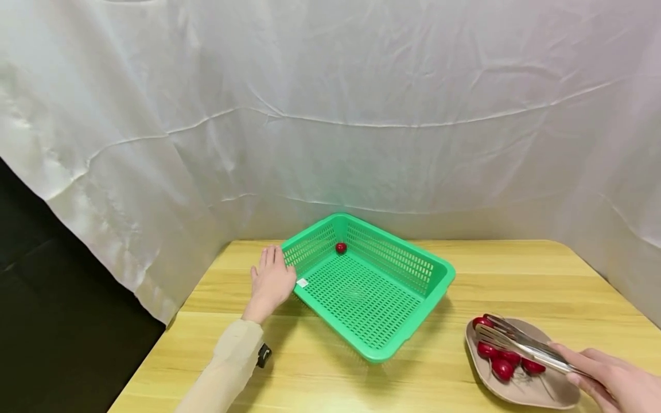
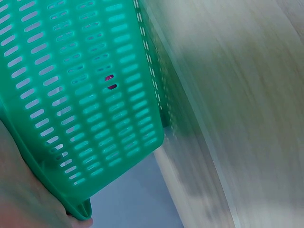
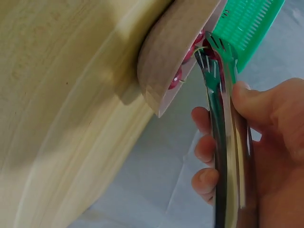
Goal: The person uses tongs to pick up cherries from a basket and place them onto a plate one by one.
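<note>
My left hand rests on the left rim of a green perforated basket, fingers straight along it. One red cherry lies in the basket's far corner. In the right wrist view, my right hand grips metal tongs, thumb on one side and fingers on the other. Their slotted tips reach over a beige plate holding several red cherries with thin stems. A cherry shows beside the tips; whether they pinch it I cannot tell.
A light wooden table carries the basket in the middle and the plate at the right. Pale curtains hang behind and at both sides. At the left, beyond the table's edge, is a dark area.
</note>
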The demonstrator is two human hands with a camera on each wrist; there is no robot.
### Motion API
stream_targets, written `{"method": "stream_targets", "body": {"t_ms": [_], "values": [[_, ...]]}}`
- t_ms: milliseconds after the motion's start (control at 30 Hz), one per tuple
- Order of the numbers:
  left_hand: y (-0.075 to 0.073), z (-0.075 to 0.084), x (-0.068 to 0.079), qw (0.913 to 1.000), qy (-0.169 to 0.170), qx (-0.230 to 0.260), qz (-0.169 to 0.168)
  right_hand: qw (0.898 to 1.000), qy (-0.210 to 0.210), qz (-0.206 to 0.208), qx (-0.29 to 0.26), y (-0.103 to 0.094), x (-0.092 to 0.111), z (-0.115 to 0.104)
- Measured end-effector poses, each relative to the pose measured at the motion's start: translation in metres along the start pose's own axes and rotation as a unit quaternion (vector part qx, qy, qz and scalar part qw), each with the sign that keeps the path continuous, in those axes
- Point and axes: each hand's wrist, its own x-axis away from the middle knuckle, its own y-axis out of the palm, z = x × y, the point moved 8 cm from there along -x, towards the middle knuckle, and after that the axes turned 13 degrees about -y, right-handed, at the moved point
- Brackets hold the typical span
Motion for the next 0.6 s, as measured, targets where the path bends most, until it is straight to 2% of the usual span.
{"method": "stream_targets", "body": {"t_ms": [233, 333, 433, 600], "values": [[-0.001, 0.0, 0.0, 1.0, -0.003, 0.007, 0.002, 0.999, 0.005, 0.045, 0.026, -0.004, 0.001, -0.001], [-0.002, 0.0, 0.0, 0.9999, -0.001, 0.011, 0.004, 0.995, -0.021, 0.095, 0.028, -0.011, -0.003, -0.005], [-0.001, 0.0, 0.0, 0.9999, -0.001, 0.011, 0.002, 0.992, -0.031, 0.116, 0.038, -0.017, -0.009, -0.009], [0.004, 0.001, 0.0, 0.9999, -0.002, 0.009, -0.007, 0.992, -0.019, 0.117, 0.049, -0.025, -0.024, -0.016]]}}
